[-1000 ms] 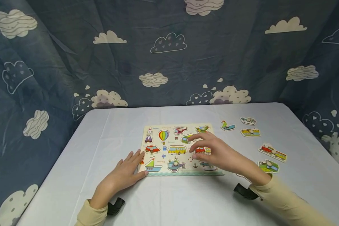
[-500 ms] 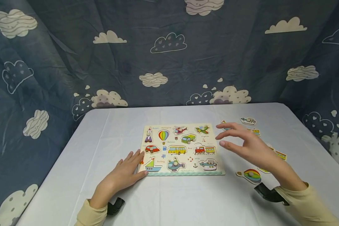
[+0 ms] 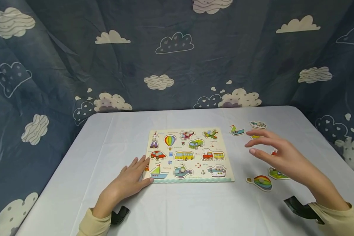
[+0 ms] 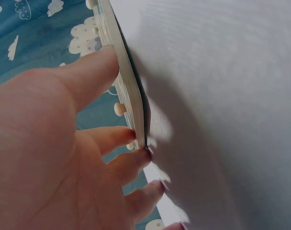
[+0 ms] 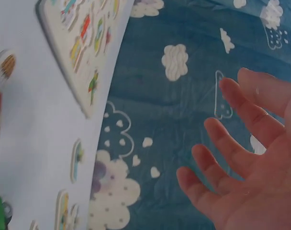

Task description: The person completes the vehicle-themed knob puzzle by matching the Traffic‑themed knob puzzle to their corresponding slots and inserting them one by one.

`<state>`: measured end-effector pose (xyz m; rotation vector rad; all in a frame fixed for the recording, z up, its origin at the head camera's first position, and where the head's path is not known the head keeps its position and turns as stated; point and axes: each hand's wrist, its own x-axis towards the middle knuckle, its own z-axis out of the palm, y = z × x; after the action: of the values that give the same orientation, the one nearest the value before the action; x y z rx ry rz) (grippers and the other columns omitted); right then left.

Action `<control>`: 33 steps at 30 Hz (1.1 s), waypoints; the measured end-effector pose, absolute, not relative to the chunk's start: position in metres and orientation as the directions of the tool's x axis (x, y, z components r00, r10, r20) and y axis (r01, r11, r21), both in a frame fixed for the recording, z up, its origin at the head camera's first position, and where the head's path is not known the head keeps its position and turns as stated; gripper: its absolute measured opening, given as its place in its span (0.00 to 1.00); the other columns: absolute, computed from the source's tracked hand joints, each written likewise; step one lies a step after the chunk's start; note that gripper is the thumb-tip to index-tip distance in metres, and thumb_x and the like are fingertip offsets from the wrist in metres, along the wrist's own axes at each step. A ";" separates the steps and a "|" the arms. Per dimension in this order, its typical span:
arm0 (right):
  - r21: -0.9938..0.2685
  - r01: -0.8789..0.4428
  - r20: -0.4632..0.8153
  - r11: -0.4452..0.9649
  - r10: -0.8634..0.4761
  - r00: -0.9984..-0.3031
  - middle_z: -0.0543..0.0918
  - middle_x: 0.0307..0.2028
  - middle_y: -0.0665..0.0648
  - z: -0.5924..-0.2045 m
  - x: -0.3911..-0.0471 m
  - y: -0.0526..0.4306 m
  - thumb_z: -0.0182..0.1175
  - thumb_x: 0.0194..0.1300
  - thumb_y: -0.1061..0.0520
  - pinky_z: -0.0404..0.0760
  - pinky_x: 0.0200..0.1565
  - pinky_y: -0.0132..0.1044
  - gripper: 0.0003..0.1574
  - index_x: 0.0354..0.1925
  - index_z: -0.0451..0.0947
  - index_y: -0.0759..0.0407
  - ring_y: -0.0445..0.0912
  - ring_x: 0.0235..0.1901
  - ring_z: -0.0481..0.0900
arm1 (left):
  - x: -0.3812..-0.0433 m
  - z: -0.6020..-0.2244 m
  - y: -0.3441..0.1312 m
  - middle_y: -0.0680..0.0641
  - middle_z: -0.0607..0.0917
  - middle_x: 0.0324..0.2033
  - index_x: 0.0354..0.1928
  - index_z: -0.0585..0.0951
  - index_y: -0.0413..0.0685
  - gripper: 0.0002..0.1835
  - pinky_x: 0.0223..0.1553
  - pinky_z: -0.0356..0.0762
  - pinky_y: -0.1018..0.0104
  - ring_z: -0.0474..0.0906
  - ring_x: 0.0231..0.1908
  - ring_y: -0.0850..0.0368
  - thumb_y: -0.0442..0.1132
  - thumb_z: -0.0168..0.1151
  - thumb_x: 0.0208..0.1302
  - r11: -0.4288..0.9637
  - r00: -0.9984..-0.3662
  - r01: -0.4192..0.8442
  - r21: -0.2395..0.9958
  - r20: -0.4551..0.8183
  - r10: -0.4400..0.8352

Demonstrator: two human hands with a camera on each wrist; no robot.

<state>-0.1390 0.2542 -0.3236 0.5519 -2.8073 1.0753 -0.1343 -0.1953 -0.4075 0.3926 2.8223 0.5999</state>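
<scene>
A pale puzzle board (image 3: 191, 180) with colourful vehicle pictures lies mid-table in the head view. My left hand (image 3: 127, 182) rests at its near left corner, thumb and fingertips against the edge, as the left wrist view also shows. My right hand (image 3: 280, 157) hovers over the loose pieces to the right, fingers spread, holding nothing. Under or around it lie a balloon piece (image 3: 262, 182), a green truck piece (image 3: 277, 173) and a sailboat piece (image 3: 237, 131). The hand mostly hides a yellow piece (image 3: 256, 137) and a red one. A knobbed submarine piece (image 3: 182, 171) sits in the board.
Farther back on the right lies a small grey-white piece (image 3: 258, 125). White cloth covers the table (image 3: 194, 209), and a dark cloud-patterned curtain (image 3: 177, 72) hangs behind it. Black straps (image 3: 302, 208) sit at both wrists.
My right hand has moved right, off the board and over the loose pieces, uncovering the board's right side and the balloon piece. My left hand stays at the corner.
</scene>
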 end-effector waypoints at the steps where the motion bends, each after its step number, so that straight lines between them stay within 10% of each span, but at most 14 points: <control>1: -0.628 -0.355 0.199 0.692 -0.298 -0.934 0.69 0.66 0.56 -0.325 -0.138 0.256 0.66 0.67 0.51 0.69 0.48 0.74 0.11 0.47 0.84 0.47 0.63 0.68 0.57 | -0.134 -0.408 -0.195 0.43 0.56 0.75 0.76 0.58 0.46 0.41 0.67 0.45 0.31 0.46 0.74 0.39 0.55 0.60 0.68 0.879 -0.938 0.211 0.427 -0.166 0.306; 17: -0.623 -0.329 0.194 0.709 -0.268 -0.944 0.68 0.67 0.55 -0.351 -0.133 0.288 0.63 0.69 0.52 0.67 0.50 0.72 0.11 0.49 0.82 0.48 0.46 0.72 0.54 | -0.133 -0.409 -0.195 0.42 0.56 0.75 0.76 0.58 0.45 0.41 0.66 0.46 0.31 0.46 0.74 0.38 0.55 0.60 0.68 0.875 -0.937 0.224 0.430 -0.152 0.315; 28: -0.600 -0.270 0.120 0.753 -0.248 -0.961 0.69 0.66 0.59 -0.355 -0.134 0.300 0.63 0.69 0.48 0.76 0.44 0.33 0.19 0.56 0.80 0.48 0.64 0.62 0.65 | -0.133 -0.408 -0.195 0.42 0.56 0.75 0.76 0.58 0.46 0.41 0.66 0.46 0.31 0.46 0.74 0.39 0.55 0.60 0.68 0.879 -0.938 0.219 0.423 -0.156 0.308; 33: -0.615 -0.266 0.125 0.742 -0.242 -0.962 0.70 0.65 0.58 -0.357 -0.134 0.305 0.64 0.68 0.50 0.75 0.52 0.56 0.17 0.55 0.81 0.50 0.65 0.64 0.63 | -0.133 -0.408 -0.195 0.42 0.56 0.75 0.76 0.59 0.46 0.41 0.66 0.46 0.31 0.47 0.74 0.39 0.56 0.60 0.68 0.882 -0.939 0.216 0.418 -0.159 0.305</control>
<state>-0.1341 0.3048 -0.3565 0.4227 -2.8979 1.0315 -0.1330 -0.1951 -0.4079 0.3973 2.8312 0.5911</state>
